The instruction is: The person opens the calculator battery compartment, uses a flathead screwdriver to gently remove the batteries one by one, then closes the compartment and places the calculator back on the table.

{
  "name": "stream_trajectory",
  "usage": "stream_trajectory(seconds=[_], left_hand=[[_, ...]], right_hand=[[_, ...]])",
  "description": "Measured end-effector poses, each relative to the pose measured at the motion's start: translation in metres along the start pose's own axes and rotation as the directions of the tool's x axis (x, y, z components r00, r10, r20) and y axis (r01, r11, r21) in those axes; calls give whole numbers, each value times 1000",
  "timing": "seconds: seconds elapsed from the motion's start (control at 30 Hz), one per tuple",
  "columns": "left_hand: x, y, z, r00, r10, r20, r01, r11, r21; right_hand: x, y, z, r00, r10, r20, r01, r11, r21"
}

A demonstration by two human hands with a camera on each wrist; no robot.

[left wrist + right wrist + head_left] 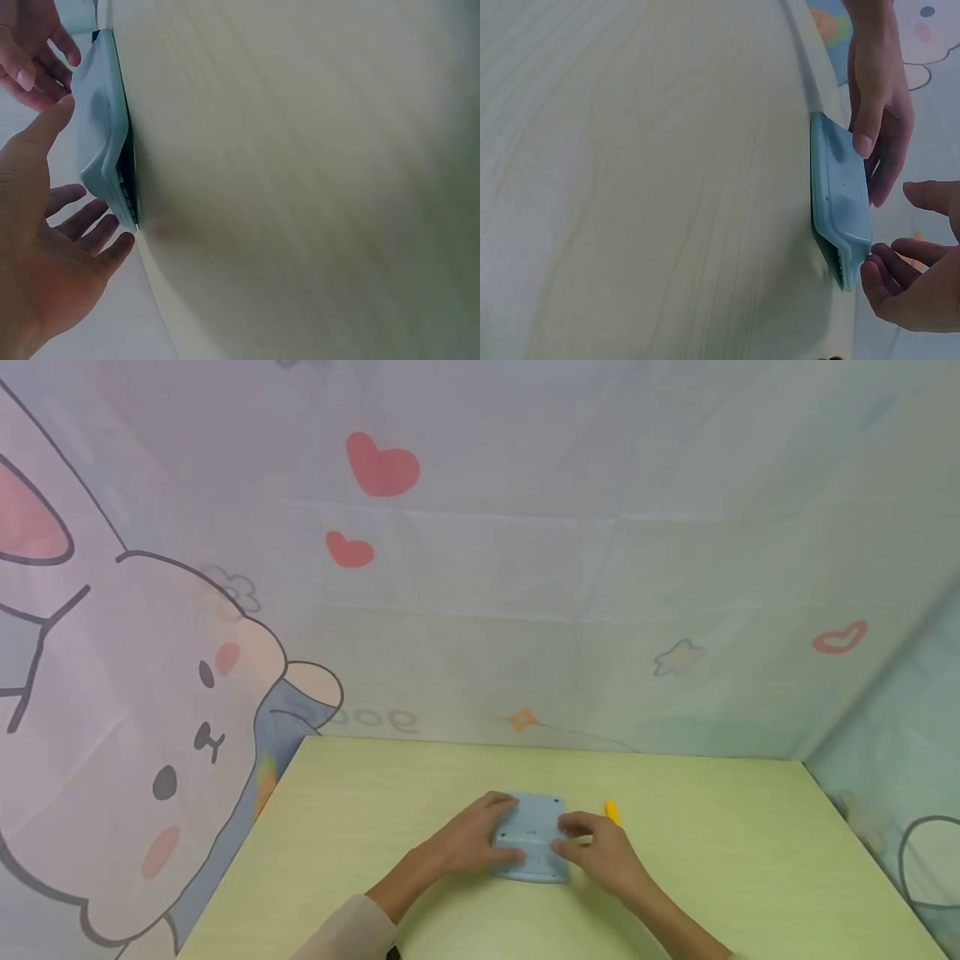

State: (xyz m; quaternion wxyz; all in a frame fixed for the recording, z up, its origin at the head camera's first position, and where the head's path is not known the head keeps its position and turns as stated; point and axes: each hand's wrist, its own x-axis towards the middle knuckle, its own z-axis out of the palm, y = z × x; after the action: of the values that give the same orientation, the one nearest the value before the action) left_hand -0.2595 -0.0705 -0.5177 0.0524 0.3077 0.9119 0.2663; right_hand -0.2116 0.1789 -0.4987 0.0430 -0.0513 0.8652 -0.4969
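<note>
A light-blue calculator (531,839) lies face down on the table, its back with small screw holes turned up. A strip of keys shows along its underside in the left wrist view. My left hand (474,838) rests at its left side, fingers spread near the far corner and thumb over the back. On the other side, my right hand (606,858) has its bent fingertips at the right edge. In the right wrist view the right thumb stands apart from the calculator (844,187). Neither hand's fingers close around it.
A thin yellow object (612,812) lies just beyond my right hand, partly hidden by it. The pale green-yellow table (750,843) ends at a printed fabric backdrop (495,568) with a rabbit and hearts. Another curtain hangs along the right side.
</note>
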Motion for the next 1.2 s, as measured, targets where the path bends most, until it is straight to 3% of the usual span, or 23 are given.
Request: stream_trajectory(seconds=[0.33, 0.7, 0.83, 1.1, 1.2], left_hand=[[3, -1, 3, 1000, -4, 18, 2, 993, 115], [14, -10, 11, 998, 59, 12, -61, 972, 228], [17, -13, 11, 997, 65, 31, -70, 965, 251], [18, -17, 11, 997, 52, 59, -65, 966, 251], [18, -18, 12, 996, 66, 65, -81, 961, 264]], right_hand=[[4, 1, 4, 991, -133, 1, 133, 989, -63], [12, 1, 9, 966, -256, 48, 260, 957, -132], [17, 4, 11, 953, -294, 70, 301, 942, -151], [25, 12, 19, 901, -423, 98, 434, 876, -210], [26, 14, 21, 895, -433, 106, 446, 863, -236]])
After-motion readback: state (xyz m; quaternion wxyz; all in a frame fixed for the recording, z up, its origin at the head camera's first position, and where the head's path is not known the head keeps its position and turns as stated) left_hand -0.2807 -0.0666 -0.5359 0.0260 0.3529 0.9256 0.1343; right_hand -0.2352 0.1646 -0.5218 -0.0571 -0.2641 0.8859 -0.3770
